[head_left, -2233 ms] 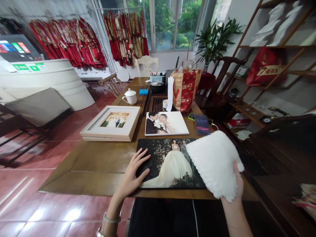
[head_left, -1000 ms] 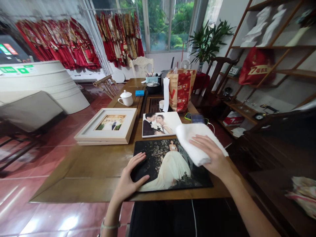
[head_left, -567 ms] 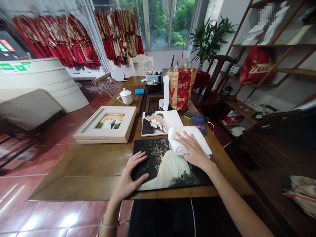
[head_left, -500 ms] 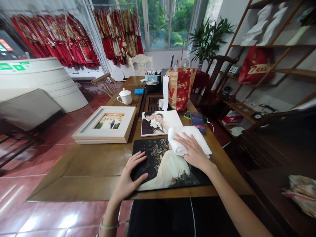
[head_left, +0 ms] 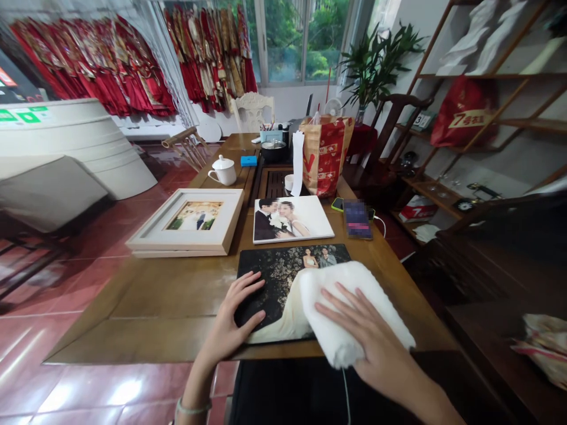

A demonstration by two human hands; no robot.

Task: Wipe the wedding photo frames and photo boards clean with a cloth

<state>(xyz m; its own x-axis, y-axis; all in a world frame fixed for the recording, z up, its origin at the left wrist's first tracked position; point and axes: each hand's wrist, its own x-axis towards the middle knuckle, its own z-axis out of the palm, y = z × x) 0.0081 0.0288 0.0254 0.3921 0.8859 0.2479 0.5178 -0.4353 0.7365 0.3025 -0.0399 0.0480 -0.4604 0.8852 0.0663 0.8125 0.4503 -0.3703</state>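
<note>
A dark wedding photo panel (head_left: 283,277) lies flat at the near edge of the wooden table (head_left: 172,301). My left hand (head_left: 233,321) rests open on its left side, fingers spread, pressing it down. My right hand (head_left: 372,342) lies flat with spread fingers on a folded white towel (head_left: 341,301), which covers the panel's lower right part. The towel reaches the table's near edge.
Behind the panel lie a white photo print (head_left: 292,219) and a framed photo (head_left: 188,221) to its left. A phone (head_left: 357,218) with a cable, a red-and-tan bag (head_left: 325,154), a white lidded cup (head_left: 224,170) and a tea tray stand farther back. Shelves and a chair stand at right.
My right hand has drawn the towel from the panel's upper right down toward me to the lower right corner. My left hand has stayed in place on the panel.
</note>
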